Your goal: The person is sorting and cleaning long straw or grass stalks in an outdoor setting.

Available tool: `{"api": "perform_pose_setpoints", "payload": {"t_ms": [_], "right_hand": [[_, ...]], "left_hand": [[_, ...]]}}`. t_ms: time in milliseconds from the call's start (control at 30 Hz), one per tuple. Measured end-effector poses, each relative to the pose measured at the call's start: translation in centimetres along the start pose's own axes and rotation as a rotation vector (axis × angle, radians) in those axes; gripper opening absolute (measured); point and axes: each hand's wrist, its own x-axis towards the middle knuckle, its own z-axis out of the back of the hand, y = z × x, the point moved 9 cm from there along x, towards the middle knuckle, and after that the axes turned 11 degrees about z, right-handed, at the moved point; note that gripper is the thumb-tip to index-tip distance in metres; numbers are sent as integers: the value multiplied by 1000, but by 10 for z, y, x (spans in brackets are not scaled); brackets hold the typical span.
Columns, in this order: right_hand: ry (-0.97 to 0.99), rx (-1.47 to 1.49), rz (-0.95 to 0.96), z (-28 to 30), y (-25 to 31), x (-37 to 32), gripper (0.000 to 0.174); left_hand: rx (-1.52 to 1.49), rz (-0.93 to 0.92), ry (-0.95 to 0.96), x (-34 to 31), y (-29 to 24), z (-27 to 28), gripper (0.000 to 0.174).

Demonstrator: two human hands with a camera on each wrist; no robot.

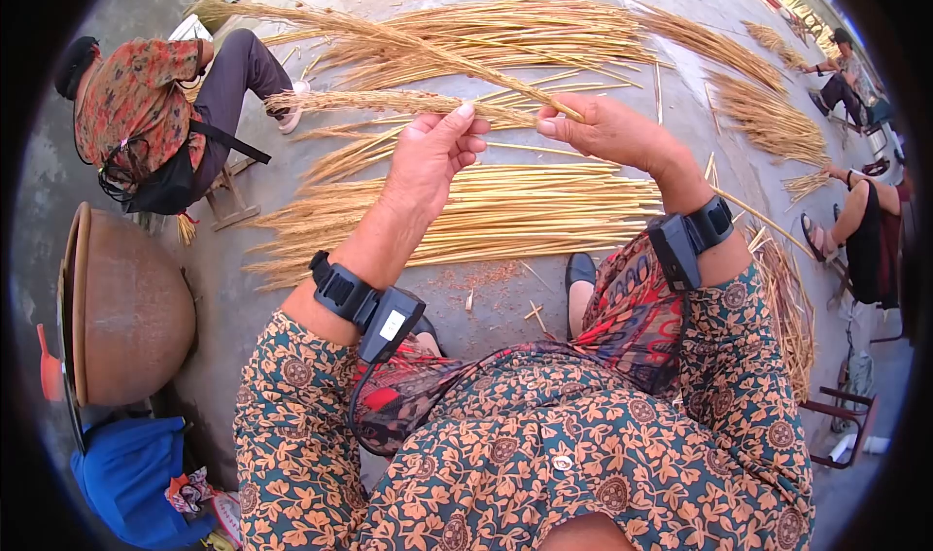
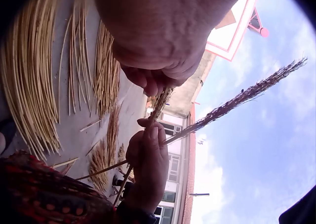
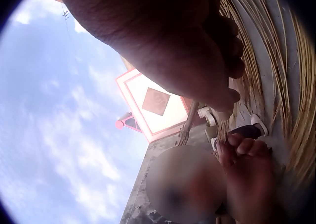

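Two dried broomcorn stalks with bushy seed heads are in front of me. My right hand point(image 1: 610, 135) grips both, fingers curled round them below the heads. One long head point(image 1: 389, 34) slants away to the upper left; in the left wrist view that head point(image 2: 237, 98) stands out against the sky. My left hand point(image 1: 432, 153) pinches the other, lower head point(image 1: 360, 101) between thumb and fingers, a little left of the right hand. The left wrist view has the left hand point(image 2: 158, 41) above the right hand point(image 2: 148, 167).
Broomcorn bundles lie on the concrete before me: a near bundle point(image 1: 544, 206), a far bundle point(image 1: 486, 36) and a bundle point(image 1: 768, 114) at right. A seated person point(image 1: 146, 114) is at left, above a large clay pot point(image 1: 136, 308) and blue cloth point(image 1: 136, 483). Others sit at right.
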Motion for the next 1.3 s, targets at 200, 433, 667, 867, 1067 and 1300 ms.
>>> {"api": "perform_pose_setpoints", "payload": {"t_ms": [200,433,667,867,1067,1300], "right_hand": [[-28,49,15,2,-7,1,42],[-84,42,87,6,-7,2,36],[-66,-35,97,6,-8,1,38],[-108,7,132,13,-13,0,40],[-117,12,37,19,-15,-6,40],[-78,52,94,5,1,5,39]], "left_hand": [[129,4,-8,-7,-4,-1,17],[92,35,-15,-8,-8,5,19],[79,27,-48,-6,-6,9,13],[365,34,-126,-5,-13,21,12],[395,178,-1,-7,2,6,26],[173,122,97,2,15,-27,30]]}}
